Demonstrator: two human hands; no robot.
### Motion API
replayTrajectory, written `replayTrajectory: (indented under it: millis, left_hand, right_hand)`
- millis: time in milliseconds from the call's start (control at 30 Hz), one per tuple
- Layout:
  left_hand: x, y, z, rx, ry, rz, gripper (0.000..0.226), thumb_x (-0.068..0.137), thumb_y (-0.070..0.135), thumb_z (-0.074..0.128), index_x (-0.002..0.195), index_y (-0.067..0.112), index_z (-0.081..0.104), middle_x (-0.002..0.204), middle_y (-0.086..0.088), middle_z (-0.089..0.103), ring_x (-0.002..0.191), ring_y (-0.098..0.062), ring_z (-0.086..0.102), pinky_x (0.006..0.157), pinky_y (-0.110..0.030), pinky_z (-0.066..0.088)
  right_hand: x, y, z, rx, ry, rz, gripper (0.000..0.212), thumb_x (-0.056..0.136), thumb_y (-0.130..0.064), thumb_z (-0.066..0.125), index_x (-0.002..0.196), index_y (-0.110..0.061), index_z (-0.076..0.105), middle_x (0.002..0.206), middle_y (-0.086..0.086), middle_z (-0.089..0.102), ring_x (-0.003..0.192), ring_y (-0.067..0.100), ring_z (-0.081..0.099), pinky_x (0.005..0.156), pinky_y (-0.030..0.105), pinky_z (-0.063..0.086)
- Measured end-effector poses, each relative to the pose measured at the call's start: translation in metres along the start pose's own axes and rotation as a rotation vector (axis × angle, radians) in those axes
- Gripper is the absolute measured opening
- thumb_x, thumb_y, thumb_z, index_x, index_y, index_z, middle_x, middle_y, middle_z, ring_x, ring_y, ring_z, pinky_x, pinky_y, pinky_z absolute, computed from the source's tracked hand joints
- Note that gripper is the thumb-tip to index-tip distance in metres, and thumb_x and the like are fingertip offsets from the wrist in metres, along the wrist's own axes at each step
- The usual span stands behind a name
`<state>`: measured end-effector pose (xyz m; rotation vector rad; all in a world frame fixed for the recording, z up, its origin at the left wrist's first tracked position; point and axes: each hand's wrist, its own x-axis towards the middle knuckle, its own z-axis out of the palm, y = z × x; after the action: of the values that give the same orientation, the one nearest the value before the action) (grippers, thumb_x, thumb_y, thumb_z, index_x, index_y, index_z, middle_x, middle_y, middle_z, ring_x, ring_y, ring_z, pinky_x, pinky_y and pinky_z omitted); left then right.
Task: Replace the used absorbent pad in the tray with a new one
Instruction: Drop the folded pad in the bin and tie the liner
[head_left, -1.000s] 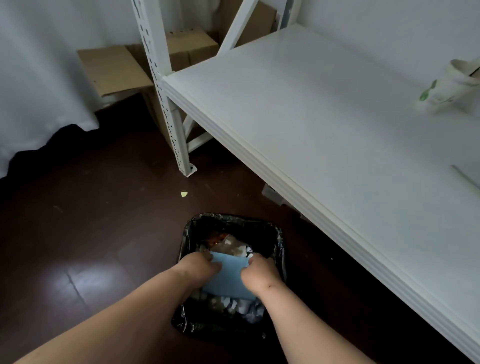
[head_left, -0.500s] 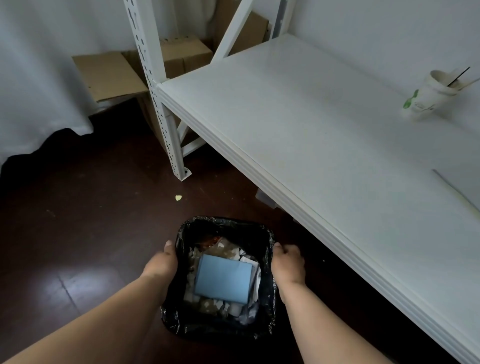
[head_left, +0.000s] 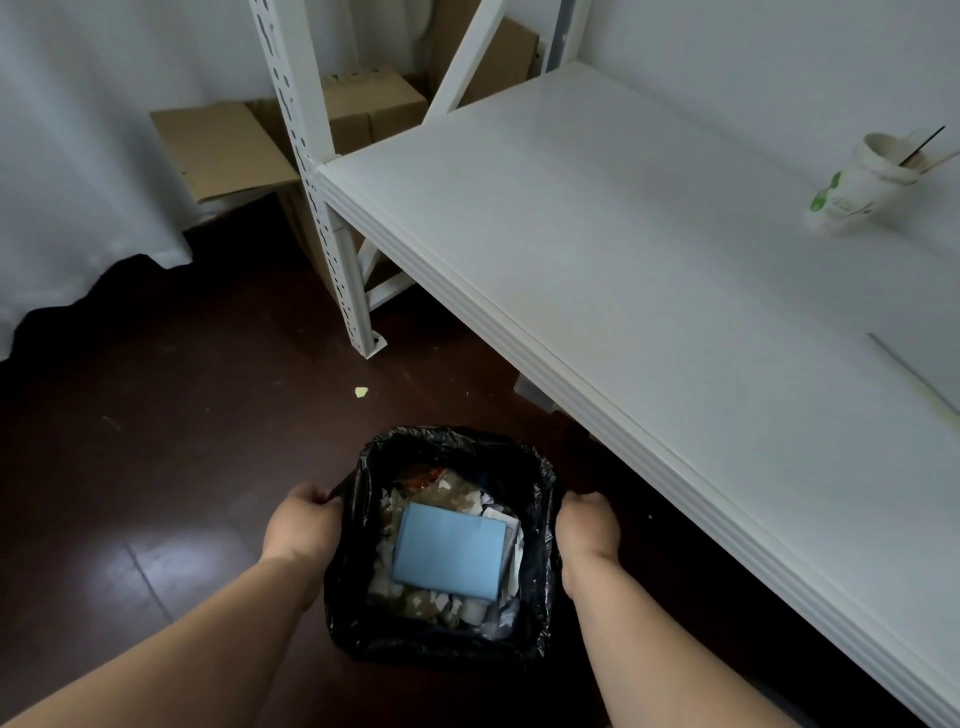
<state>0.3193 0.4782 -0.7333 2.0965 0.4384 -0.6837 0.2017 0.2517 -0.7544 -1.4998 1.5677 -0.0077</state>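
The used pad (head_left: 449, 551), a folded light-blue sheet, lies flat on top of the rubbish inside a small bin lined with a black bag (head_left: 540, 467) on the floor. My left hand (head_left: 301, 525) is at the bin's left side, its fingers curled over the bag's rim. At the right side, my right hand (head_left: 587, 530) has its fingers curled down against the bin's wall. Neither hand touches the pad.
A white shelf board (head_left: 649, 291) runs along the right, its front edge close to the bin. On it stand a paper cup (head_left: 852, 192) with sticks and the corner of a flat white thing (head_left: 914, 379). A perforated upright post (head_left: 332, 218) and cardboard boxes (head_left: 363, 104) are behind.
A second ago both hands pressed the blue pad into the bin. They let it go and moved apart to the bin's left and right sides.
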Motion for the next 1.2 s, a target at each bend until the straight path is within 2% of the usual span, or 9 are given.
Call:
replayTrajectory:
  millis: [133,333,433,600,767,933,1000,1067,1200]
  left_hand:
    - [-0.011,-0.002,0.006,0.119,-0.013,0.17,0.018,0.09,0.015,0.052,0.073,0.013,0.046,0.067,-0.009,0.054,0.06,-0.025,0.049,0.056,-0.033,0.037]
    - [-0.005,0.004,0.003,0.098,-0.015,0.124,0.018,0.091,0.015,0.054,0.075,0.009,0.049,0.065,-0.01,0.053,0.059,-0.025,0.047,0.056,-0.032,0.033]
    - [-0.001,0.009,0.005,0.063,-0.024,0.1,0.018,0.09,0.015,0.057,0.075,0.01,0.049,0.068,-0.01,0.054,0.061,-0.025,0.049,0.056,-0.031,0.034]
    - [0.0,0.008,0.013,0.155,0.017,0.198,0.011,0.091,0.018,0.056,0.08,0.014,0.055,0.07,-0.007,0.059,0.062,-0.025,0.052,0.057,-0.031,0.037]
    - [-0.004,0.015,0.013,0.421,0.006,0.27,0.016,0.092,0.026,0.054,0.079,0.017,0.053,0.071,-0.001,0.057,0.07,-0.025,0.055,0.059,-0.031,0.035]
    - [-0.005,0.018,0.008,0.518,-0.008,0.286,0.011,0.09,0.028,0.057,0.083,0.018,0.057,0.081,-0.003,0.063,0.077,-0.025,0.056,0.065,-0.028,0.039]
    - [-0.004,0.017,0.004,0.47,-0.063,0.231,0.008,0.085,0.024,0.064,0.081,0.021,0.058,0.083,-0.003,0.064,0.079,-0.026,0.06,0.069,-0.03,0.046]
    - [-0.003,0.016,-0.003,0.24,-0.171,0.101,0.007,0.082,0.013,0.068,0.083,0.012,0.061,0.08,-0.008,0.066,0.078,-0.029,0.064,0.073,-0.036,0.053]
    - [-0.014,0.018,-0.017,-0.008,-0.301,-0.053,0.013,0.092,0.004,0.055,0.101,0.009,0.063,0.087,-0.011,0.066,0.074,-0.023,0.061,0.07,-0.033,0.051]
  right_hand:
    - [-0.018,0.004,-0.002,-0.066,0.075,-0.264,0.022,0.098,-0.018,0.045,0.102,-0.003,0.06,0.105,0.015,0.062,0.087,0.031,0.062,0.072,0.031,0.045]
    - [-0.018,-0.004,-0.009,-0.138,-0.022,-0.24,0.019,0.099,-0.019,0.045,0.108,-0.009,0.058,0.098,0.008,0.062,0.085,0.025,0.056,0.073,0.029,0.043]
    - [-0.011,-0.01,-0.012,-0.18,-0.046,-0.253,0.012,0.097,-0.019,0.048,0.1,-0.011,0.057,0.102,0.011,0.067,0.083,0.024,0.057,0.072,0.029,0.046]
    - [-0.016,-0.013,-0.008,-0.302,-0.056,-0.322,0.017,0.099,-0.022,0.043,0.106,-0.011,0.054,0.093,0.005,0.061,0.08,0.025,0.056,0.069,0.027,0.042]
    - [-0.029,-0.02,-0.003,-0.548,-0.065,-0.372,0.02,0.097,-0.02,0.042,0.112,-0.011,0.05,0.109,0.009,0.064,0.099,0.031,0.063,0.071,0.031,0.044]
    - [-0.026,-0.027,0.003,-0.519,-0.103,-0.241,0.032,0.089,-0.016,0.047,0.12,-0.007,0.05,0.119,0.011,0.062,0.106,0.033,0.062,0.073,0.031,0.045]
    - [-0.021,-0.022,0.001,-0.457,-0.087,-0.203,0.03,0.09,-0.015,0.046,0.116,-0.004,0.057,0.116,0.012,0.065,0.105,0.032,0.063,0.069,0.028,0.041]
    - [-0.014,-0.014,-0.004,-0.349,-0.042,-0.138,0.03,0.087,-0.015,0.046,0.106,-0.002,0.065,0.109,0.015,0.069,0.1,0.033,0.066,0.071,0.032,0.048]
    - [-0.015,-0.003,-0.012,-0.17,-0.024,-0.054,0.021,0.085,-0.011,0.047,0.09,-0.007,0.067,0.101,0.015,0.072,0.087,0.031,0.068,0.076,0.035,0.055]
